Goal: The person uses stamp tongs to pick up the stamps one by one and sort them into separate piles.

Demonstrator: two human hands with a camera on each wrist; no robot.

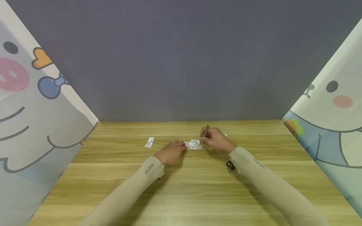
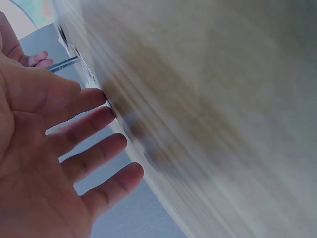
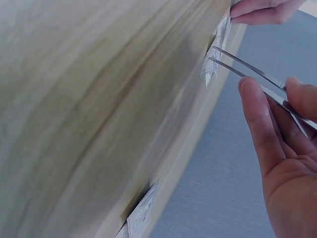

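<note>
My right hand [image 1: 217, 139] pinches a pair of metal tweezers [image 3: 247, 66] between thumb and fingers. The two tips stand slightly apart at the end of a row of torn, printed paper pieces [image 1: 193, 144]; whether they grasp any paper, I cannot tell. At the row's left end, my left hand [image 1: 171, 152] touches the paper or the tabletop with its fingertips. Its fingers [image 2: 101, 148] are extended and spread in the left wrist view. A separate small paper piece [image 1: 150, 142] lies farther left. More paper scraps [image 3: 142, 214] lie to the right, mostly hidden behind the right hand in the head view.
The wood-grain table [image 1: 181, 194] reaches back to a grey-blue wall [image 1: 181, 62]. Cartoon-printed panels [image 1: 53, 119] stand along both sides. A black item [image 1: 230, 165] shows beneath the right wrist, possibly part of the wrist camera.
</note>
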